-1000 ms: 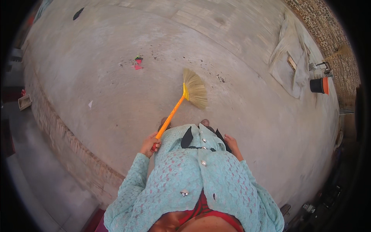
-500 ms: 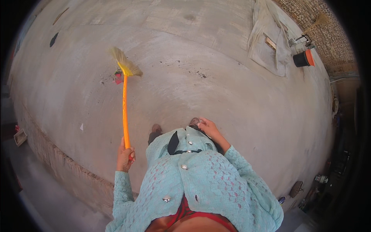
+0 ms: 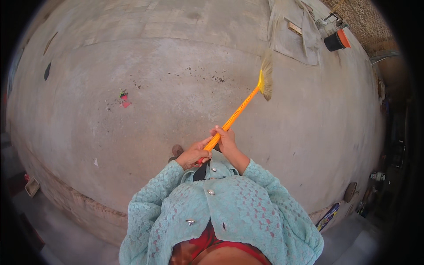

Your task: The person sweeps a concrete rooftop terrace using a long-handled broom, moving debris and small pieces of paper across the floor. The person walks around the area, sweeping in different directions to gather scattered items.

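Both hands' grip [image 3: 211, 148], orange broom [image 3: 240, 110]

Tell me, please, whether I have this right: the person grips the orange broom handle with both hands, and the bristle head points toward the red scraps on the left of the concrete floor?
Not quite. In the head view both hands, left hand and right hand, do grip the broom, but its bristle head points up and to the right, toward the grey cloth, away from the red scraps on the concrete floor.

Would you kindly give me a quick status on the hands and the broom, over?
Left hand and right hand both gripping the orange broom handle. Bristles up right, over the concrete floor. Red scraps lie left, apart.
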The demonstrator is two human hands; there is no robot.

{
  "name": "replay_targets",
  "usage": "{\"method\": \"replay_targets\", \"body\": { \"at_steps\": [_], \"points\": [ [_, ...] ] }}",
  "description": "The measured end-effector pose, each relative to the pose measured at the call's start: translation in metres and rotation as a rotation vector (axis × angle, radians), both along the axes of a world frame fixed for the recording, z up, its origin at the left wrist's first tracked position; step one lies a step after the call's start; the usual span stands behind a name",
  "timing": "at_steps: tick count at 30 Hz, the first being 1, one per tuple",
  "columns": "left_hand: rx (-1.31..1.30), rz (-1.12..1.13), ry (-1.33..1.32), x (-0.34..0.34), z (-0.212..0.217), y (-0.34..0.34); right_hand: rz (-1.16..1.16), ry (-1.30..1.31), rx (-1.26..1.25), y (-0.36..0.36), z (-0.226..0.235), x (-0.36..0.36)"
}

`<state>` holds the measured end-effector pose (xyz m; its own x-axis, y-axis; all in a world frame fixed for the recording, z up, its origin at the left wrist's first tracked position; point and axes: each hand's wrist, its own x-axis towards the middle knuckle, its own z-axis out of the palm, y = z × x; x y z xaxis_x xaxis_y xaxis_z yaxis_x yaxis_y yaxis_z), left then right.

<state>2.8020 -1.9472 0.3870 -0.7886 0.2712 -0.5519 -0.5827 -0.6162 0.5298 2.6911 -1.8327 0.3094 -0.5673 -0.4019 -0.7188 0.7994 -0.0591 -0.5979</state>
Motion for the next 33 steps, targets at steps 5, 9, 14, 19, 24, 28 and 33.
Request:
{"method": "replay_targets", "body": {
  "at_steps": [5,9,14,19,24,28,33],
  "points": [
    [0.137,-0.015,-0.064,-0.085,-0.035,0.058,-0.372,0.067,0.125,0.055,-0.024,-0.06],
    [0.148,-0.082,-0.124,-0.128,-0.075,0.082,-0.328,-0.02,0.183,0.089,-0.083,-0.101],
    [0.034,0.128,-0.259,-0.12,-0.1,0.071,-0.071,-0.272,0.209,0.055,-0.126,-0.101],
    [-0.057,0.448,-0.403,-0.045,-0.096,0.027,0.38,-0.289,0.113,-0.042,-0.14,-0.037],
    [-0.206,0.755,-0.415,0.024,-0.065,-0.007,0.667,-0.327,-0.155,-0.124,-0.111,0.033],
    [-0.259,0.938,-0.371,0.072,-0.021,-0.036,0.777,-0.328,-0.191,-0.148,-0.051,0.041],
    [-0.274,0.945,-0.352,0.148,0.034,-0.04,0.91,-0.218,-0.23,-0.102,-0.06,-0.01]
  ]
}}
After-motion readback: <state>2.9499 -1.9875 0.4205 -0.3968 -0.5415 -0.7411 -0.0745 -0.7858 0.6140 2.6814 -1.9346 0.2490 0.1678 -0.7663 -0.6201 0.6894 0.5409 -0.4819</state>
